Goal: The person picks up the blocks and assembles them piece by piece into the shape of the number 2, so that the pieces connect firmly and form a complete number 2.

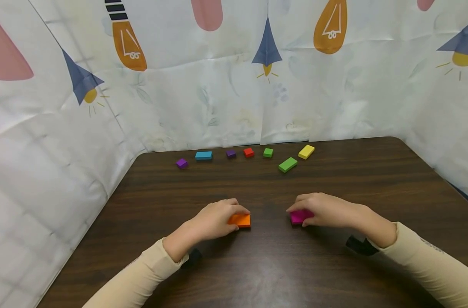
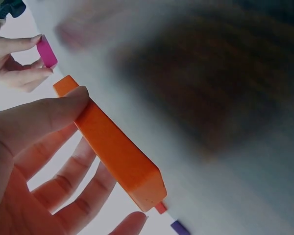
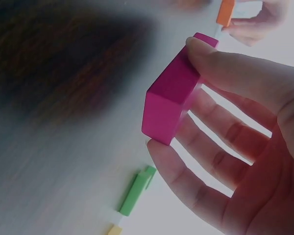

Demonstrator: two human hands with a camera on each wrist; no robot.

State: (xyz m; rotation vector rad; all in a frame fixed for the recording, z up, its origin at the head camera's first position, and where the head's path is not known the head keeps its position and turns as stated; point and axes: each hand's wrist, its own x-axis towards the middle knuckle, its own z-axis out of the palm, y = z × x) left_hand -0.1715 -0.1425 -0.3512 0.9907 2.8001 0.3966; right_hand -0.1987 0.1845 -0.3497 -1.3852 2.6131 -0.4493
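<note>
While our left hand [image 1: 215, 220] pinches one smooth oblong orange block [image 1: 242, 220], our right hand [image 1: 330, 210] grips one magenta block [image 1: 301, 216], both mid-table, apart. We count seven more blocks [image 1: 248, 152] near far edge: two purple [image 1: 181, 163], two green [image 1: 288, 165], one blue [image 1: 204, 155], one red [image 1: 248, 152], one yellow [image 1: 306, 152]. Tabletop [image 1: 264, 261] dark, wood-grained; cloth [image 1: 218, 102] behind wrinkled.

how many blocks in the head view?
9. Left hand grips orange block; right hand, magenta block. Further back on the table, left to right: purple block, blue block, dark purple block, red block, small green block, long green block, yellow block. The hands could hide more.
</note>
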